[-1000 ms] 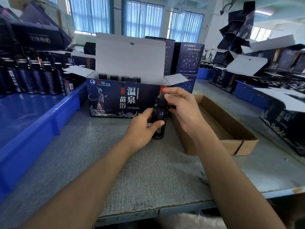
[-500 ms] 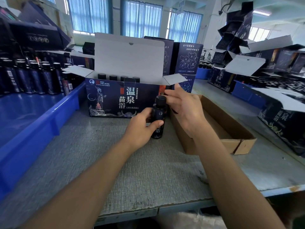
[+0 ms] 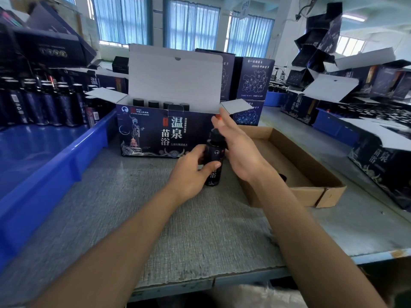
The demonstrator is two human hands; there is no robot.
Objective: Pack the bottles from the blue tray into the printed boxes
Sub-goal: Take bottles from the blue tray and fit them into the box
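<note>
Grey tabletop [image 3: 200, 230], packing room. Blue tray [image 3: 66, 161] sitting leftmost, carrying upright dark bottles [image 3: 46, 103]. Printed box [image 3: 164, 134] standing open, caps showing inside. Left hand [image 3: 191, 174] gripping one bottle [image 3: 215, 152], upright on the tabletop before the box. Right hand [image 3: 240, 152] hovering straight-fingered beside its cap, holding nothing. Brown carton [image 3: 311, 174] lying rightmost.

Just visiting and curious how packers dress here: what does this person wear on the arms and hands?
Nothing at all. The left hand and right hand are bare: no gloves, rings or tape visible. The left forearm and right forearm are bare too, with no sleeves, watch or bands within the frame.
</note>
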